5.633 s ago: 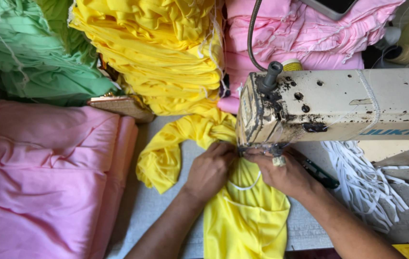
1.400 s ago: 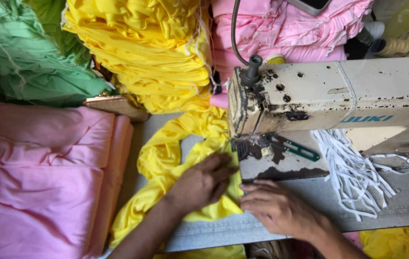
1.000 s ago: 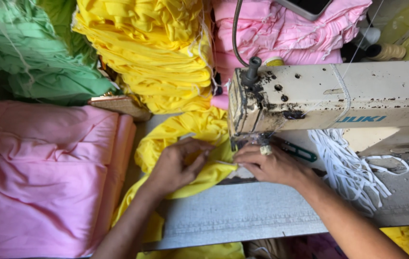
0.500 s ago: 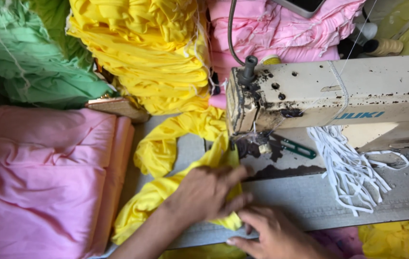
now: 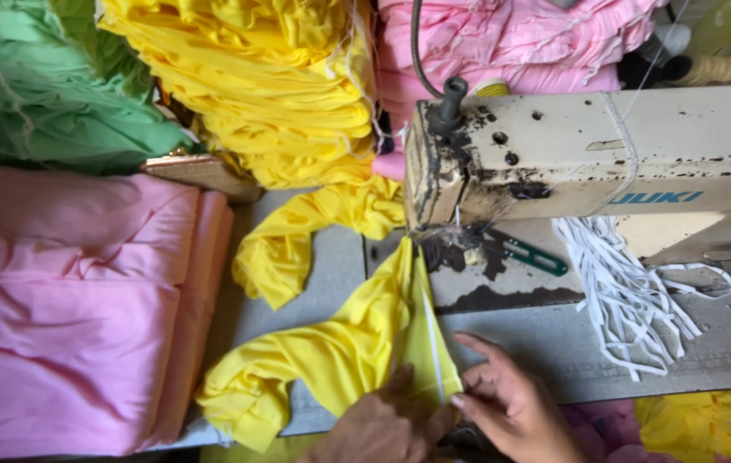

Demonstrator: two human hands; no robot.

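Yellow garment (image 5: 357,343): 1, under 2 hands, left hand (image 5: 378,424), right hand (image 5: 511,407).

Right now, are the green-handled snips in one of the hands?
No, the green-handled snips lie on the machine bed, apart from both hands.

Plain yellow garment (image 5: 340,351) with a white strip; cream, black-stained sewing machine (image 5: 588,154); pink (image 5: 65,300) and green fabric (image 5: 48,94); grey counter (image 5: 554,343).

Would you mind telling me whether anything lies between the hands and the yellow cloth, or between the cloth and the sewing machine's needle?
Nothing visible does. The left hand and right hand rest directly on the yellow cloth, which runs unbroken up to the needle area of the sewing machine.
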